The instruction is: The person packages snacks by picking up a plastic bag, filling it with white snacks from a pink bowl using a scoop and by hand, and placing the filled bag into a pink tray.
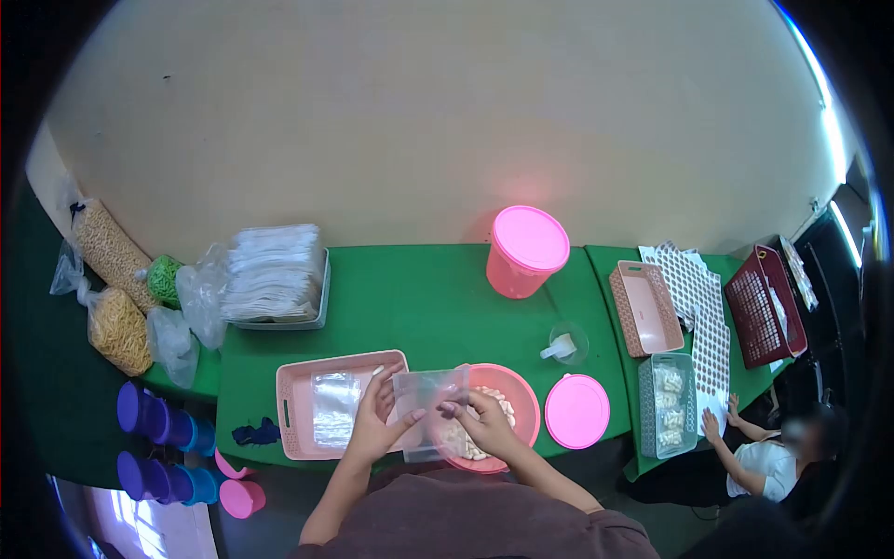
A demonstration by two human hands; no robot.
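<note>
A clear plastic bag (424, 391) hangs upright in front of me, partly over a pink bowl (532, 410) of pale, finger-shaped snack pieces (477, 449). My right hand (486, 427) has its fingers pinched on the bag's right side, above the bowl. To the left of the bag, my left hand (374, 421) has its fingers apart and its thumb pointing at the bag. One small pale piece (378, 370) shows right at its fingertips. Beside that hand a pink basket (287, 410) contains a stack of clear bags (335, 410).
A lidded pink tub (518, 270), a pink lid (577, 412) and a small scoop (559, 347) stand on the green table. Packed white bags (272, 275) fill a tray at back left. Another person (759, 461) sits at right near a grey basket (649, 410).
</note>
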